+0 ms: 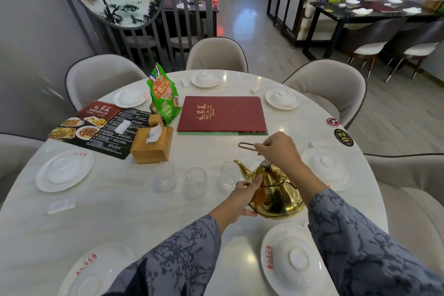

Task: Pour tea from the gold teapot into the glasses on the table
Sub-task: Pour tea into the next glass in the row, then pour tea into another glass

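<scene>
Near plates: two covered white plate settings with red marks sit at the near edge, one near left [96,269] and one near right [292,259].
Sleeves: both arms wear grey patterned sleeves [360,243] reaching in from the near edge.
Left hand: the left hand [240,199] presses against the left side of the gold teapot, thumb up on its shoulder and fingers curled under its belly.
Gold teapot: the gold teapot [276,194] is right of centre on the marble table [120,218], spout pointing left toward the glasses; whether its base touches the table I cannot tell.
Right hand: the right hand [276,149] is closed on the teapot's thin wire handle [246,146], raised above the lid knob.
Glasses: three clear glasses [195,181] stand in a row left of the spout, the rightmost just beside it; they look empty.
Tissue box: a wooden tissue box [152,144] stands beyond the glasses, left.
Menus: a red menu folder [222,113] lies at centre; a black picture menu [96,125] lies far left.
Snack bag: a green bag [164,96] stands between the menus.
Far side: more covered plates and beige chairs [216,55] ring the table.
</scene>
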Demonstrator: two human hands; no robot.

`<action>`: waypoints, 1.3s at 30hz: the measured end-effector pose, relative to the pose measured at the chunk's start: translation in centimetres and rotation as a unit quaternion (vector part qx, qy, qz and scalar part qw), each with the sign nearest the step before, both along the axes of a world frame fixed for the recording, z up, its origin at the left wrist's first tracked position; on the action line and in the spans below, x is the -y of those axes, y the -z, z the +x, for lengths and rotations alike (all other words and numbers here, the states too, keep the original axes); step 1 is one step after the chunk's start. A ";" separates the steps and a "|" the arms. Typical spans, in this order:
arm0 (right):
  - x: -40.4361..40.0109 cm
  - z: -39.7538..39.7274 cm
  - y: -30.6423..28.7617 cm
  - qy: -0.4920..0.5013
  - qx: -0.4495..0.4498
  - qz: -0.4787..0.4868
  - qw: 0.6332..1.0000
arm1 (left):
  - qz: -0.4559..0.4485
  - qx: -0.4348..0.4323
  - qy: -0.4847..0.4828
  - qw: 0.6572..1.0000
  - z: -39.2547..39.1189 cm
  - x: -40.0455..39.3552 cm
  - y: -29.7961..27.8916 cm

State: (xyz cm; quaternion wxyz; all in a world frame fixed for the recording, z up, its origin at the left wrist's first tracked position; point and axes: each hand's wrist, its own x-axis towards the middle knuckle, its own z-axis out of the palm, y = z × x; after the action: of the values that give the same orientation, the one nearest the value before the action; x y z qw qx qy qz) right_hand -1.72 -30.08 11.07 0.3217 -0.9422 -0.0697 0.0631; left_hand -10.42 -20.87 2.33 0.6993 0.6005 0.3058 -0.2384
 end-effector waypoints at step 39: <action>-14.2 -3.0 -1.5 -0.115 -0.003 -0.161 0.980 | -0.186 -0.016 -0.097 0.978 -5.3 -7.8 -0.6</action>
State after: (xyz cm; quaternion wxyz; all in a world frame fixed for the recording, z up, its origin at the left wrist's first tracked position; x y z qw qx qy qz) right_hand -4.70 -15.92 12.61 0.1561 -0.9671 -0.1658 0.1133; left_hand -15.67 -13.11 2.92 0.8135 0.4234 0.3245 -0.2318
